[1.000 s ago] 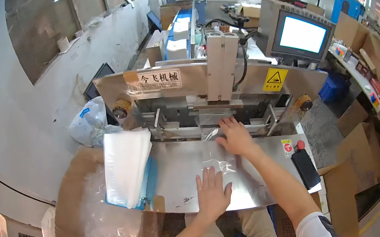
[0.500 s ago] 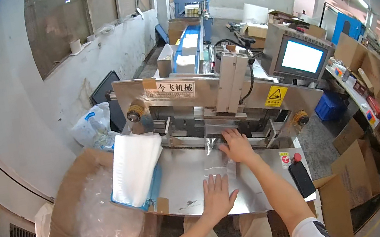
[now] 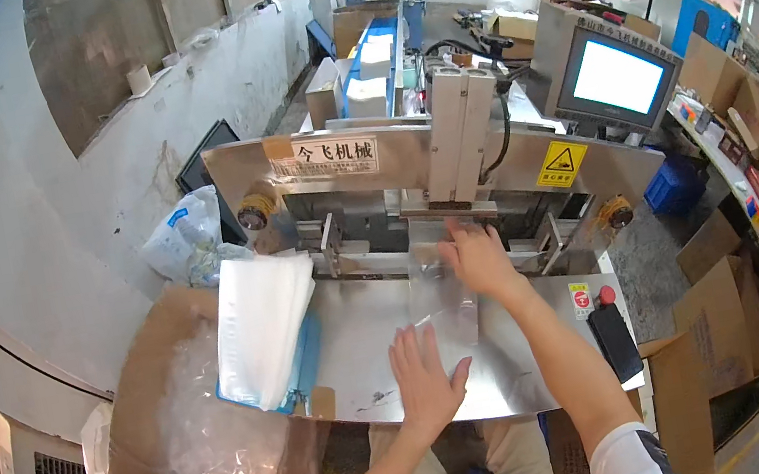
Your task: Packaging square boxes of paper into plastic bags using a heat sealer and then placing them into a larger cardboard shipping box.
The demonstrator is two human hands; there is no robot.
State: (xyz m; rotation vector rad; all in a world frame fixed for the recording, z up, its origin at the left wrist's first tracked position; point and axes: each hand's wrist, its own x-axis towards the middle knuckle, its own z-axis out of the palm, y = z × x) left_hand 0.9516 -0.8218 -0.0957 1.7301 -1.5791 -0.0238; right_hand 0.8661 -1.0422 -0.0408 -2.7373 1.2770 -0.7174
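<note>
A clear plastic bag (image 3: 447, 304) lies flat on the machine's metal worktop (image 3: 350, 328), its far end at the machine's slot. My left hand (image 3: 425, 381) rests open and palm down at the bag's near end, fingers stretched out. Farther forward, my right hand (image 3: 486, 264) lies over the bag's far right side. Its fingers are extended, with the index fingertip close under the machine's upright head (image 3: 459, 142). Neither hand grips anything. Left of my hands, a stack of whitish plastic bags (image 3: 262, 329) sits on a blue holder (image 3: 301, 365).
A cardboard box (image 3: 141, 411) of clear plastic bags stands at left. A lit screen (image 3: 611, 79) is mounted at right. A red button (image 3: 606, 295) and a black phone-like object (image 3: 614, 343) are on the worktop's right end. Behind runs a blue conveyor (image 3: 379, 59).
My right hand has moved forward toward the machine's head, and the bag's far end has shifted forward with it. My left hand stays flat near the front. The whole view has shifted slightly.
</note>
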